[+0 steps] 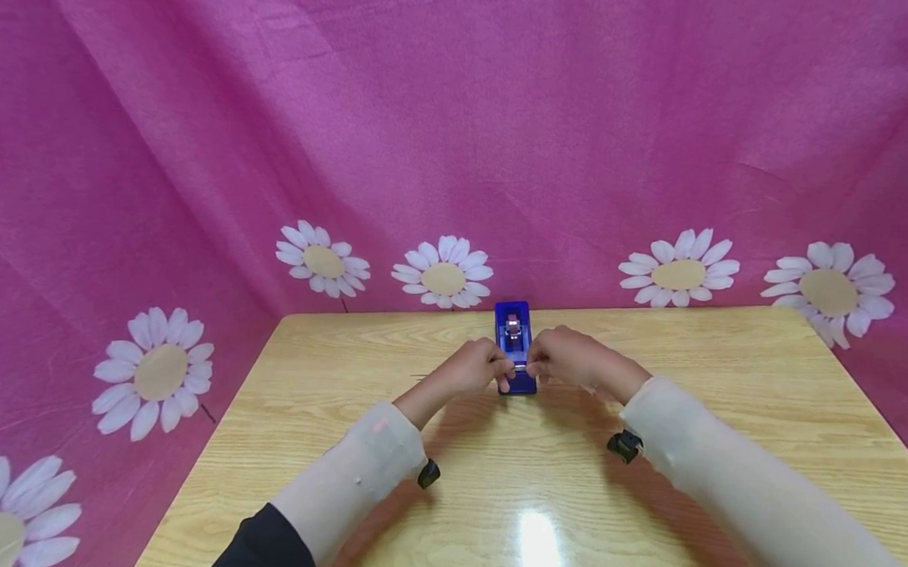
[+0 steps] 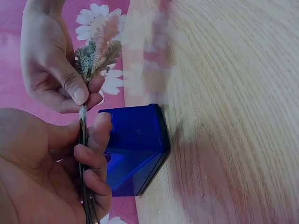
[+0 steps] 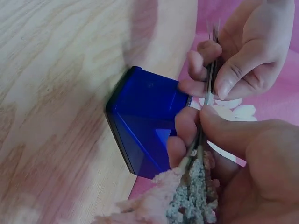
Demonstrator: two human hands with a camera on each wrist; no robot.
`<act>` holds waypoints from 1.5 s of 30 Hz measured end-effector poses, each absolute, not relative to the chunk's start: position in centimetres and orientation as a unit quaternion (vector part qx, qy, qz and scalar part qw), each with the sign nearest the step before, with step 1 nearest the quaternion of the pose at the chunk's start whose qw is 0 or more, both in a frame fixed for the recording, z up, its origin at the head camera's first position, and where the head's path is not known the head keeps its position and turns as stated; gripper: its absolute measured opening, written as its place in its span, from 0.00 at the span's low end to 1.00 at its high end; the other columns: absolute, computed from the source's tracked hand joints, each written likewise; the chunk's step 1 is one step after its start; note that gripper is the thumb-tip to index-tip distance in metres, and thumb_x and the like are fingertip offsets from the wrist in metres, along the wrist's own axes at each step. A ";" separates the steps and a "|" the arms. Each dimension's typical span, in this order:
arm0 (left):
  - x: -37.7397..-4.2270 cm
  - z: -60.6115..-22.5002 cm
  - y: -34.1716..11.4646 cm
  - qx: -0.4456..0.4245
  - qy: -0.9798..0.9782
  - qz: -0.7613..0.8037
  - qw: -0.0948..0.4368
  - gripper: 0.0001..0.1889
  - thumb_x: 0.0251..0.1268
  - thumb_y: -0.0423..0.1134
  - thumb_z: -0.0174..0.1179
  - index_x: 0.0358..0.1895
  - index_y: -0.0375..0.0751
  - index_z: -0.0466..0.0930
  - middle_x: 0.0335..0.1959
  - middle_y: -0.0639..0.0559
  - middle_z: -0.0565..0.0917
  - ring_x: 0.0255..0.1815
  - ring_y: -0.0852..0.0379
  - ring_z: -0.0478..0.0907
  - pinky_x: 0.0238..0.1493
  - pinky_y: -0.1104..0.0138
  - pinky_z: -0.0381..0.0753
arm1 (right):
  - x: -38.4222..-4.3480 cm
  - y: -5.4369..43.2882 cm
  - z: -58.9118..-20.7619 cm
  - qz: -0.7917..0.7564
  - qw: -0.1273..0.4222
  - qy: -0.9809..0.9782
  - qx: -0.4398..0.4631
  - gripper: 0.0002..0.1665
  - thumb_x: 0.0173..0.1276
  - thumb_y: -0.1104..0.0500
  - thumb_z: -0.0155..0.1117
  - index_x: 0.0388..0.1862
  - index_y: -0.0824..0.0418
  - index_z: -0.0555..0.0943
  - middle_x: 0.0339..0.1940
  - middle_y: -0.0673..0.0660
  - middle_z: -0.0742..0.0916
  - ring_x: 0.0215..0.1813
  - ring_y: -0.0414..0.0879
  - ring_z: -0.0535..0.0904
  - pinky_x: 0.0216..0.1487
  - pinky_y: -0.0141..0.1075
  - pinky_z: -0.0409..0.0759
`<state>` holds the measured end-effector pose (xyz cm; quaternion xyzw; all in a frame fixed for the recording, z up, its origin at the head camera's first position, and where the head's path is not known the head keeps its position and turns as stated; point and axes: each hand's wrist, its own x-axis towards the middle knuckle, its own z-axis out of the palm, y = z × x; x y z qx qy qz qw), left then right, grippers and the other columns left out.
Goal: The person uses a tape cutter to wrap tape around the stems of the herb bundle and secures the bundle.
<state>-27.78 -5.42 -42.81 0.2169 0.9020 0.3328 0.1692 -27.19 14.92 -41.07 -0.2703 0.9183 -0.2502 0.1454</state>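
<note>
Both hands hold a small bunch of dried flowers [image 3: 191, 186] between them. My left hand [image 1: 472, 367] has its fingers curled round the thin brown stems [image 2: 84, 186]. Closer to the flower heads, my right hand [image 1: 572, 356] pinches the stems between thumb and fingers. A pale band [image 2: 82, 112], like a strip of tape, lies round the stems between the two hands. Pink and grey-green flower heads stick out past the right hand in both wrist views. Just behind and below the hands stands a blue tape dispenser [image 1: 512, 346], partly covered by the fingers in the wrist views.
The wooden table [image 1: 392, 340] has its far edge just behind the dispenser. A pink cloth [image 1: 504, 152] with large white daisies hangs behind and to the left. Small black cameras [image 1: 625, 445] sit at both wrists.
</note>
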 end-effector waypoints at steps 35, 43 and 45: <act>-28.1 -42.8 -5.2 0.191 0.900 0.368 0.134 0.11 0.76 0.34 0.60 0.33 0.37 0.87 0.29 0.45 0.89 0.24 0.60 0.73 0.23 0.72 0.69 | -28.3 15.0 -41.9 -0.316 0.155 0.905 -0.238 0.19 0.78 0.57 0.61 0.28 0.65 0.87 0.20 0.52 0.83 0.21 0.40 0.70 0.30 0.35 0.74; -27.8 -43.0 -4.7 0.177 0.911 0.360 0.094 0.16 0.76 0.37 0.61 0.26 0.37 0.86 0.27 0.44 0.89 0.17 0.64 0.68 0.19 0.73 0.64 | -27.8 15.0 -42.4 -0.331 0.120 0.913 -0.207 0.21 0.75 0.55 0.65 0.22 0.65 0.83 0.18 0.54 0.83 0.21 0.41 0.69 0.30 0.35 0.71; -27.7 -43.0 -4.6 0.172 0.912 0.361 0.088 0.14 0.74 0.35 0.63 0.26 0.37 0.86 0.26 0.44 0.89 0.18 0.64 0.68 0.20 0.73 0.64 | -27.7 14.9 -42.5 -0.340 0.118 0.912 -0.197 0.21 0.74 0.56 0.65 0.21 0.66 0.82 0.16 0.53 0.80 0.21 0.41 0.68 0.29 0.35 0.70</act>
